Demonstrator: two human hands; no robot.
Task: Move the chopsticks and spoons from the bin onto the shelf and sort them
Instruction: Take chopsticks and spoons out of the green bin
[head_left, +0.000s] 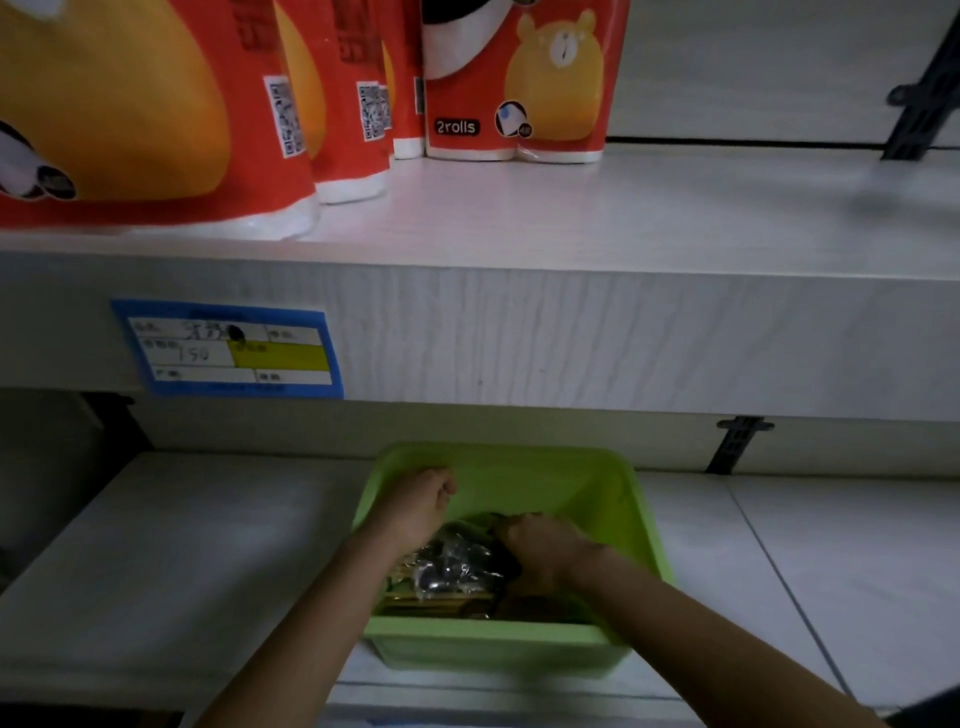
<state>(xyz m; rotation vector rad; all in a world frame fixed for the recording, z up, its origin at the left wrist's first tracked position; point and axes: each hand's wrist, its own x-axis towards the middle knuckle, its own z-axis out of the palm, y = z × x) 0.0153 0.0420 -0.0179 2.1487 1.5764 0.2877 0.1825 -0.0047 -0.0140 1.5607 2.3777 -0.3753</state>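
Note:
A green plastic bin (519, 647) stands on the lower shelf board (156, 545). Inside it lies a shiny clear-wrapped pack of spoons (457, 564) on top of brown chopstick packs (441, 605). My left hand (415, 506) is curled at the bin's left wall, beside the spoon pack; whether it grips anything is unclear. My right hand (540, 551) is closed on the right end of the spoon pack. Both forearms reach in from the bottom of the view.
The upper shelf (623, 218) carries red and yellow paper-roll packs (514, 78) along its left and middle. A blue price label (228, 348) is stuck on its front edge. Black shelf brackets (735, 441) sit on the back wall at the right.

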